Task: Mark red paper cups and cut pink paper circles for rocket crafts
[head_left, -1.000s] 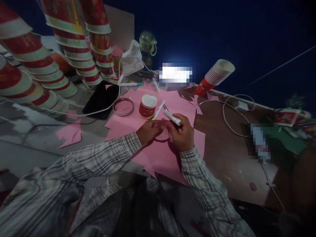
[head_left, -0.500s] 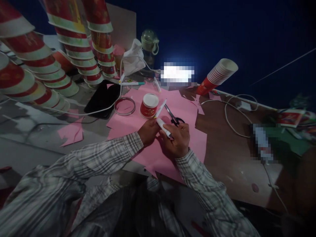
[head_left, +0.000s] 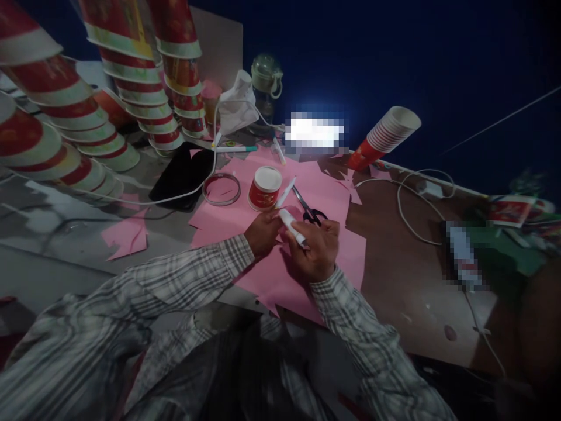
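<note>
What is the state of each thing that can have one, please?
White tube: held, tilted.
Right hand: closed on it.
Left hand: grip unclear.
Pink paper: spread flat, edges ragged.
Scissors: lying on paper, blades apparently shut.
Small red cup: standing, white face up.
Cup stack: nested, leaning.
Bottle: upright, lid on.

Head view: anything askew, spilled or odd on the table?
Mildly: the red-and-white cup stack near the far edge leans right, though the wide view may exaggerate that. A jagged pink scrap lies apart, left of the pink sheets. No spill shows.
</note>
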Motion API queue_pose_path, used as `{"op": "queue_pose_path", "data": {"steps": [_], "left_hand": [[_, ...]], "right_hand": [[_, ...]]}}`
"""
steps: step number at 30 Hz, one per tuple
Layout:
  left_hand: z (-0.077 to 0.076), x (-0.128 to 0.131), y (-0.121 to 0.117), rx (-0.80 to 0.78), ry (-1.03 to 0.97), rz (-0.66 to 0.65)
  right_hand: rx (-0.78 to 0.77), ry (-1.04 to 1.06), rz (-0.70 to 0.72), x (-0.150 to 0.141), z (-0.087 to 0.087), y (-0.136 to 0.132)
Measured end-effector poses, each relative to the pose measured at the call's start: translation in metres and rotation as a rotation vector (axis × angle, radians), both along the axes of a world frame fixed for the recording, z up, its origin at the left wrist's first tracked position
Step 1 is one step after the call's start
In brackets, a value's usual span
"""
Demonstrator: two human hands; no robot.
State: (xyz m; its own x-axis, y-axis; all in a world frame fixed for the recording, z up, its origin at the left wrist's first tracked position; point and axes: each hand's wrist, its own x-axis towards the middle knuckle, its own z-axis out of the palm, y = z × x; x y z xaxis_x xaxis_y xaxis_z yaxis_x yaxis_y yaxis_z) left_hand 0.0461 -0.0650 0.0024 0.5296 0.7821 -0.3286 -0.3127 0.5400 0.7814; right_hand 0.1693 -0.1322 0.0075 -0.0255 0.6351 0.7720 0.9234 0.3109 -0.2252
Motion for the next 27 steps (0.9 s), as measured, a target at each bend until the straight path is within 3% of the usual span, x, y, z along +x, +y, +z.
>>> {"op": "queue_pose_path", "data": {"steps": [3,6,10,15,21,27], "left_hand": [[-0.001,-0.001,0.0,0.014,0.016,-0.021],[0.002,-0.002,0.0,-0.043,-0.025,-0.001],[0.008,0.001,0.001,-0.125,-0.029,0.084],[0.013,0.003,0.001,-0.171,-0.044,0.063],[0.012,0.0,-0.002,-0.14,-0.08,-0.026],[0.013,-0.005,-0.003,0.109,-0.031,-0.072]], "right_hand": [[-0.042,0.017,0.001,0.002,-0.003,0.004],[-0.035,0.08,-0.156,0.015,-0.003,0.008],[0.032,0.399,-0.291,0.025,-0.002,0.009],[-0.101,0.666,-0.152,0.007,-0.007,0.009],[-0.118,0.638,-0.176,0.003,-0.011,0.012],[-0.123,0.531,-0.22,0.016,-0.008,0.012]]}}
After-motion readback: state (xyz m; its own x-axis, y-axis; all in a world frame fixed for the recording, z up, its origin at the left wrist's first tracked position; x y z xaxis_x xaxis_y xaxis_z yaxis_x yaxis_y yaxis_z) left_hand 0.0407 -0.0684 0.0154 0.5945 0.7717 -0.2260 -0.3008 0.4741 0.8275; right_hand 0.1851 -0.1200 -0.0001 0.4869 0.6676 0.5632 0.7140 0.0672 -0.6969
